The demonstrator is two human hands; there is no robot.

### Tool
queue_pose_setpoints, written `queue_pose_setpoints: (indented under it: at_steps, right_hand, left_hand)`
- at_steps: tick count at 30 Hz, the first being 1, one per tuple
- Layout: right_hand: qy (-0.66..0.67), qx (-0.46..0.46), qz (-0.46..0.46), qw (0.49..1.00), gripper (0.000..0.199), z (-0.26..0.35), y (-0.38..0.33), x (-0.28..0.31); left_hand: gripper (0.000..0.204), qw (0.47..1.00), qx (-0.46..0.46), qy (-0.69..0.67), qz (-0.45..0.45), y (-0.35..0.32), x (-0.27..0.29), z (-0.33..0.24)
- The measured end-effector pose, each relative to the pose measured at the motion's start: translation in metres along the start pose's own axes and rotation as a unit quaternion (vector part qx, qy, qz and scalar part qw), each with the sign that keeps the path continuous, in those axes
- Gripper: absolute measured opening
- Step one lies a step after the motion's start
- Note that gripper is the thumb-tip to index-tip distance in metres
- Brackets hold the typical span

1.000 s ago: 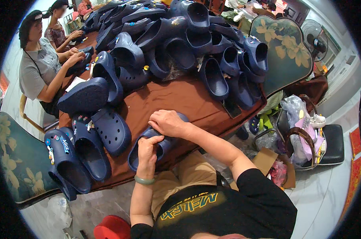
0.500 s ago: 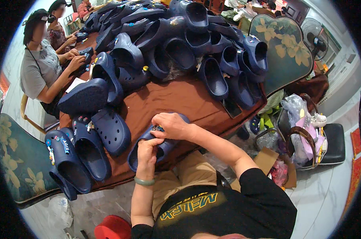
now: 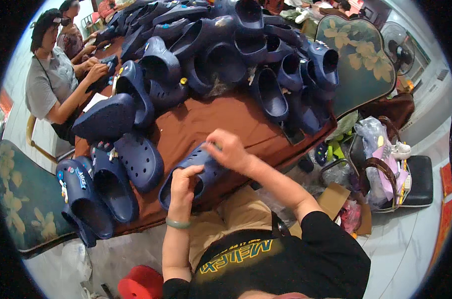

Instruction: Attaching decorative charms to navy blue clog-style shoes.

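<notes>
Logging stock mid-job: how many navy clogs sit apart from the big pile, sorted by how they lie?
Navy blue foam clog gripped by left hand, right hand on its toe: 1
Upright clogs at the brown table's near left edge: 3
Sole-up clog: 1
Total: 5
The far pile is too tangled to count.

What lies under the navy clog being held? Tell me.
Under the navy clog lies the brown tablecloth; its heel end juts past the table edge. The left hand grips the heel and the right hand covers the toe, hiding both.
</notes>
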State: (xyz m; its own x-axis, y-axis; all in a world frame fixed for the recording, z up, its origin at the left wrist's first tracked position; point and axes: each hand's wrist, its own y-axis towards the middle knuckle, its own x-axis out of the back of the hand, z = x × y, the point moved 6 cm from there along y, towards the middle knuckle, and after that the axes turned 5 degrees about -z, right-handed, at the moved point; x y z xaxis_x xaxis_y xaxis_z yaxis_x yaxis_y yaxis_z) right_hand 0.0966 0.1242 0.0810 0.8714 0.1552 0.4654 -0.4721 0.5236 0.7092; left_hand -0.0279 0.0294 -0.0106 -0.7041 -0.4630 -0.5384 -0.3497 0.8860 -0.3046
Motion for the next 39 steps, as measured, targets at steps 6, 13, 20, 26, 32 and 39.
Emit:
queue_pose_setpoints:
  at_steps: [6,13,20,26,32,39]
  right_hand:
    - [-0.133,-0.141,0.013,0.981,0.027,-0.105,0.014,0.039]
    - [0.186,-0.379,-0.037,0.906,0.035,-0.199,-0.021,0.031]
    - [-0.122,-0.205,-0.034,0.971,0.04,-0.16,-0.024,0.041]
    - [-0.262,-0.156,0.019,0.952,0.045,-0.149,-0.034,0.041]
    - [-0.195,-0.119,0.024,0.973,0.035,-0.131,-0.045,0.052]
    - [-0.088,-0.168,-0.075,0.979,0.036,-0.121,-0.056,0.069]
  left_hand:
    - [0.039,0.988,-0.01,0.126,0.084,-0.023,-0.045,-0.016]
    - [0.045,0.975,-0.05,0.164,0.143,-0.026,-0.046,-0.016]
    - [0.047,0.986,0.013,0.164,0.038,-0.009,-0.021,-0.006]
    - [0.057,0.998,0.025,0.06,0.016,0.003,-0.02,0.002]
    - [0.054,0.998,0.019,0.02,0.052,-0.01,-0.03,-0.015]
    - [0.046,0.992,0.052,0.044,0.106,-0.025,-0.039,-0.018]
